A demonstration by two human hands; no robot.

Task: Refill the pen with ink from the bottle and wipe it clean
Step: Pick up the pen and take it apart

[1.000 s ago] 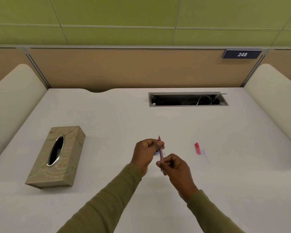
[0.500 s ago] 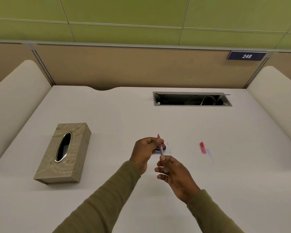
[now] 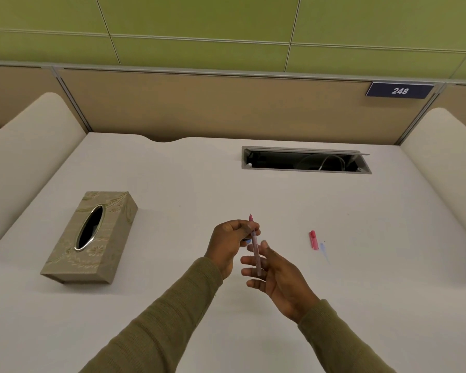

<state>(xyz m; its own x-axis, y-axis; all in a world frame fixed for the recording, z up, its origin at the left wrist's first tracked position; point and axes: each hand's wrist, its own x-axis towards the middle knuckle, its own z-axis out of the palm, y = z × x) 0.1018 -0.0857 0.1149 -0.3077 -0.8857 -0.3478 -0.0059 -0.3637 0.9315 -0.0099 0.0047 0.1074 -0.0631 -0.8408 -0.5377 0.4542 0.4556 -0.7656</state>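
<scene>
My left hand [image 3: 230,243] pinches a slim pink pen [image 3: 255,251] near its tip end, holding it almost upright above the white desk [image 3: 361,278]. My right hand [image 3: 277,275] sits just behind the pen's lower end with fingers spread and relaxed, palm turned toward it. A small dark blue object, perhaps the ink bottle [image 3: 246,240], peeks out under my left fingers and is mostly hidden. The pink pen cap [image 3: 313,239] lies on the desk to the right, with a thin pale blue piece [image 3: 324,250] beside it.
A beige tissue box [image 3: 92,238] with an oval opening stands at the left. A cable slot [image 3: 306,160] is cut into the desk at the back. Cream side panels rise at both desk edges, and a partition wall closes the far side.
My right hand has let go of the pen's lower end and opened its fingers. My left hand keeps its hold on the pen, which now sits slightly more upright.
</scene>
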